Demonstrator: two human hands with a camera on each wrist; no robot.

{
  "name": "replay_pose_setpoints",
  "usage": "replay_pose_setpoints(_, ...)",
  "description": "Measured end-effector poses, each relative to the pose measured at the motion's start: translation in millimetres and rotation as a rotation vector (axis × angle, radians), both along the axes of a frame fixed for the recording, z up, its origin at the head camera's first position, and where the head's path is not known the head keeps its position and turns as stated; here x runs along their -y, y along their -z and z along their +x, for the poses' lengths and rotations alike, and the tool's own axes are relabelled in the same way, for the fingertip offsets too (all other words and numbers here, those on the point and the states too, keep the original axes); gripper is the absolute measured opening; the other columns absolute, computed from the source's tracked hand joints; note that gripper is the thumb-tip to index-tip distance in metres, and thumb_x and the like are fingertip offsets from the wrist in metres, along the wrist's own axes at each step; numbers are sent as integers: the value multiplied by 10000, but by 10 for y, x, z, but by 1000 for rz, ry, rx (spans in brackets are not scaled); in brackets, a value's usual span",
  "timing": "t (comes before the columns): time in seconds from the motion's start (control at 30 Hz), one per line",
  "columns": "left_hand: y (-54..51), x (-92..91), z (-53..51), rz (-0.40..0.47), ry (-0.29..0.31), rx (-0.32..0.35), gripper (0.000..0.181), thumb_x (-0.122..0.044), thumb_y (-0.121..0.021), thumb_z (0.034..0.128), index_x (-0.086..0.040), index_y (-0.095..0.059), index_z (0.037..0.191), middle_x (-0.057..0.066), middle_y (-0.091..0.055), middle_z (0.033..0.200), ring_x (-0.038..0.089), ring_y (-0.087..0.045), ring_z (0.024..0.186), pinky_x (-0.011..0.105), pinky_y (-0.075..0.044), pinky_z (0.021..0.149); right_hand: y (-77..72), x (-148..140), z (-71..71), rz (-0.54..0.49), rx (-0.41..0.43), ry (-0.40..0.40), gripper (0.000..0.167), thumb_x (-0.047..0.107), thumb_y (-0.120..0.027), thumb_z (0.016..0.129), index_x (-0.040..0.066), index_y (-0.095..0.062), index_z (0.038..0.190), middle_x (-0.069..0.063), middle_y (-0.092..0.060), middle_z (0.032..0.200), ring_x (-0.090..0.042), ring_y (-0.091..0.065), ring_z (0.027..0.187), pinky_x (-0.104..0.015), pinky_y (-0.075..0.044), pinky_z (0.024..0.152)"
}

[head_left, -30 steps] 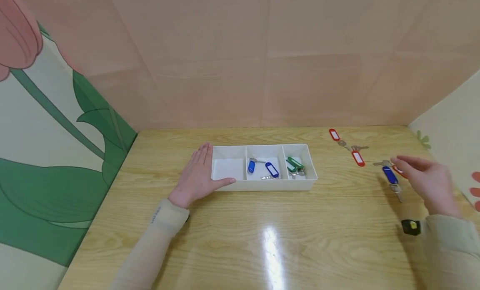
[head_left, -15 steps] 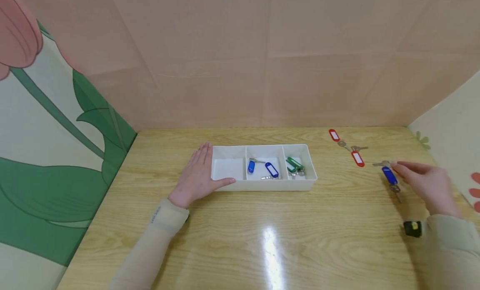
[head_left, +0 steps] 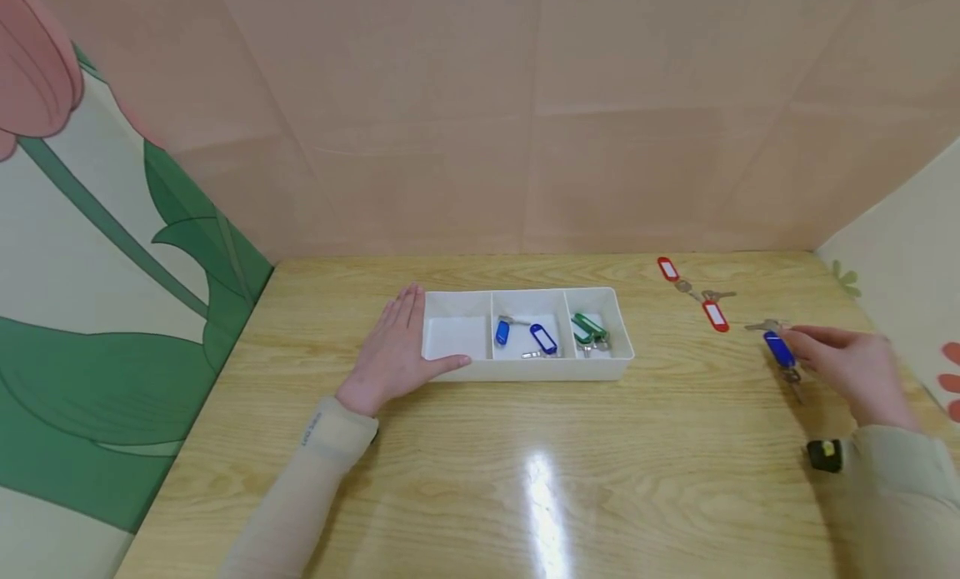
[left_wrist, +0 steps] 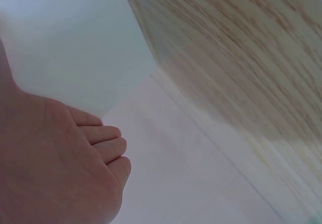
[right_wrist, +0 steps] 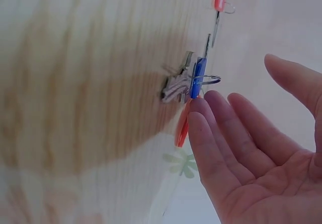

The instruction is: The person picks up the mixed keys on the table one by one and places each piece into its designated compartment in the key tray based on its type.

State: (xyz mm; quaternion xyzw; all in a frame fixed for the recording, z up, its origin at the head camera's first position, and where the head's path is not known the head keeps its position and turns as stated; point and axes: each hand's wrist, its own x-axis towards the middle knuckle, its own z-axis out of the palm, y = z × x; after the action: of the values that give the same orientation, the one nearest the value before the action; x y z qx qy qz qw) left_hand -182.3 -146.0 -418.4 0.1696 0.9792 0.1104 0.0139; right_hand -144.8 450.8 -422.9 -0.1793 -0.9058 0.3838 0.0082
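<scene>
My left hand [head_left: 393, 354] lies with straight fingers along the left end of a white three-part tray [head_left: 540, 371], thumb across its front rim. Its palm [left_wrist: 60, 158] shows beside the tray wall in the left wrist view. On the right, my right hand [head_left: 855, 371] is at a key with a blue tag [head_left: 780, 349]. The right wrist view shows its fingers [right_wrist: 201, 138] extended, thumb well apart. The fingertips are at the blue tag [right_wrist: 198, 78] and a red tag [right_wrist: 182, 126]; whether they touch is unclear. The hand hides that red tag in the head view.
Two red-tagged keys [head_left: 716, 316] lie farther back on the wooden table [head_left: 637, 479]. Blue-tagged keys [head_left: 543, 338] are in the tray's middle compartment, green-tagged keys [head_left: 591, 327] in its right one. A wall [head_left: 480, 146] stands behind the table.
My right hand has come slightly lower and closer to the blue tag, covering the red tag that showed beside it a second ago. The left hand and tray have stayed put.
</scene>
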Motion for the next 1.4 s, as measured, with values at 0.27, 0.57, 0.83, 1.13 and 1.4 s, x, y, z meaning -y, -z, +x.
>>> replay_pose_setpoints(0.27,13,5,4,10,4,-6,1312,-926,-405,800,34,-14,1604,188,7,1679,276,12,1543,393,-27,1236,31,-2,-39,70,51,6,806,638,-613,929,-36,-594,1370,288,-548,875,45,-517,782,-283,-476,634)
replay_pose_setpoints(0.57,22,4,-12,6,-3,4,1326,-955,-355,781,17,7,1608,164,33,1684,252,39,1543,376,-10,1234,52,34,-72,105,93,-11,863,659,-582,934,-41,-538,1437,-308,-502,1434,-419,-550,1148,-528,-484,804)
replay_pose_setpoints(0.83,15,4,-7,7,-3,7,1325,-946,-377,785,25,-11,1608,176,9,1684,262,18,1544,380,-23,1235,72,16,-66,146,57,-127,700,522,-672,952,-38,-598,1367,-259,-613,1327,-368,-594,1102,-290,-433,702)
replay_pose_setpoints(1.13,4,5,6,9,2,0,1310,-927,-407,798,34,-34,1607,184,-7,1683,273,6,1545,391,-30,1237,33,97,-33,167,76,-175,651,465,-679,968,-73,-604,1327,-371,-498,1388,-496,-524,1174,-420,-447,777)
replay_pose_setpoints(1.4,15,10,-1,0,7,-9,1307,-927,-399,802,41,-42,1605,192,-16,1680,282,-3,1545,398,-37,1238,33,74,-48,164,98,-210,654,492,-652,978,-77,-636,1301,-384,-451,1423,-466,-519,1160,-456,-462,785)
